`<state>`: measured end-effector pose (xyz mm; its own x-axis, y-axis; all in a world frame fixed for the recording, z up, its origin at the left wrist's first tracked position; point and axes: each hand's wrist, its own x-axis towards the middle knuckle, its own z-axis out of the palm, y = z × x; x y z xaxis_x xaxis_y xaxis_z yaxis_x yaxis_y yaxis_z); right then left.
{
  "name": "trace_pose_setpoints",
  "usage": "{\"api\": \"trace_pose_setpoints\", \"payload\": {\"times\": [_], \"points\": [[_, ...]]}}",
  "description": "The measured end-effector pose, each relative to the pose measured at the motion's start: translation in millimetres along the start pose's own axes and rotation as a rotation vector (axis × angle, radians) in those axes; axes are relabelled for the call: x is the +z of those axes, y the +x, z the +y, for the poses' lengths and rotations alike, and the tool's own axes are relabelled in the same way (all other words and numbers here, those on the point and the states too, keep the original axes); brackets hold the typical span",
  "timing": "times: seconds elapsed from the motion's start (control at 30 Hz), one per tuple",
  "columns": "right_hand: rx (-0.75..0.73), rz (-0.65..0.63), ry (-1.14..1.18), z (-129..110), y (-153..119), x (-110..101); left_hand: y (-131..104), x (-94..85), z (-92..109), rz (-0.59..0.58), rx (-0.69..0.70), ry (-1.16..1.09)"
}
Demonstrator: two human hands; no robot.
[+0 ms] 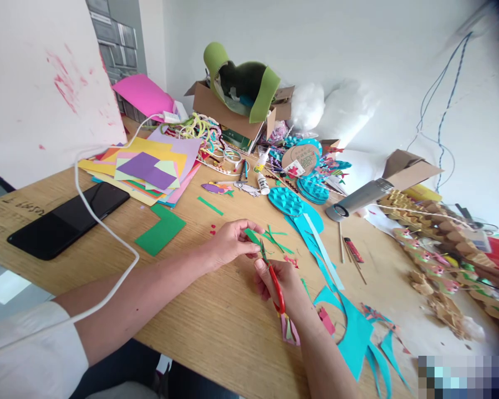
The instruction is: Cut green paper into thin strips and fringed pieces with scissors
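Observation:
Between the thumb and fingers of my left hand (235, 242) is a small strip of green paper (253, 237). My right hand (280, 281) grips red-handled scissors (278, 288), their blades meeting the strip near my left fingertips. Whether the blades are parted is too fine to tell. Thin green paper slivers (278, 239) lie on the table just beyond my hands. To the left rest a larger green paper piece (161, 228) and a narrow green strip (210, 205). Small red scraps (291, 260) sit close to my right hand.
A white cable (108, 226) runs past a black phone (69, 220) and over my left arm. Stacked coloured paper (149, 166) lies behind. Blue cut-offs (353, 327), a metal flask (360, 199) and egg-carton pieces (432, 221) occupy the right. White bottles (263, 183) stand ahead.

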<state>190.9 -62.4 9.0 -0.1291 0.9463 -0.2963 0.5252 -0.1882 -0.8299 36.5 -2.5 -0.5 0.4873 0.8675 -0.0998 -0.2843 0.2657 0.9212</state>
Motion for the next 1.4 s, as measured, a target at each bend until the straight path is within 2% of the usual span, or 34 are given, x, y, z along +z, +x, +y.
{"api": "trace_pose_setpoints", "payload": {"times": [0.37,0.53,1.17,1.4], "points": [[0.026,0.025,-0.024,-3.2,-1.3,0.7,1.3,-0.5,-0.9,0.018,0.016,-0.038],[0.018,0.029,-0.031,-4.5,-2.0,1.6,0.9,-0.7,-1.5,-0.018,0.002,-0.023],[0.015,0.027,-0.043,-4.6,-1.8,2.0,3.4,-1.8,-5.9,-0.038,0.004,-0.042],[0.025,0.042,-0.116,-0.8,-1.0,0.9,4.1,-1.0,-5.9,-0.023,0.007,-0.059]]}}
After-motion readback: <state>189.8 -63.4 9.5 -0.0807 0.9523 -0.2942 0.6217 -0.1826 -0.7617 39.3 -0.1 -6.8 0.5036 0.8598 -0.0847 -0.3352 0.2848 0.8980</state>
